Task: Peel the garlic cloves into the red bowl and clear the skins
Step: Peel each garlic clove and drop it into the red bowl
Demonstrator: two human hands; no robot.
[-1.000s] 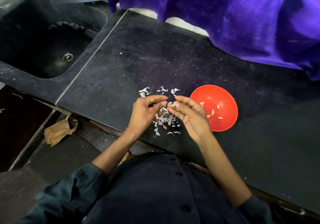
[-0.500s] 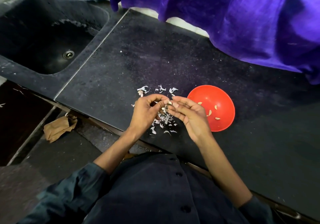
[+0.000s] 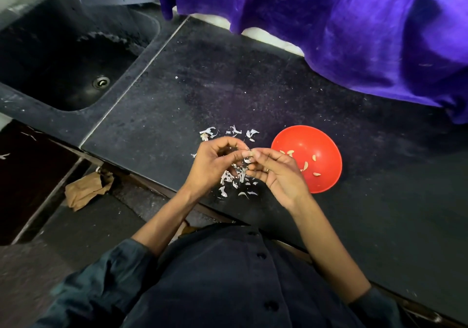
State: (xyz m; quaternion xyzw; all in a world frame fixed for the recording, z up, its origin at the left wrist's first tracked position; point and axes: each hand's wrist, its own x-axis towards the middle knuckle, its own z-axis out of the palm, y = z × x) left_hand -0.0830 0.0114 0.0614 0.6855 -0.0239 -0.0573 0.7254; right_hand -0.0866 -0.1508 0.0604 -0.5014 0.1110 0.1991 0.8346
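- Now pressed together: left hand (image 3: 215, 164) and right hand (image 3: 276, 173), fingertips pinching one garlic clove (image 3: 247, 160), apart a second ago.
- Mid-peel over skins (image 3: 236, 179); red bowl (image 3: 307, 158) just right, several cloves inside.

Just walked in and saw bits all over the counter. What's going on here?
A person is peeling garlic at the dark counter. Both the left hand and the right hand pinch a small clove between their fingertips, above a scatter of papery skins. A few peeled cloves already lie in the red bowl to the right. The skins have not been cleared.
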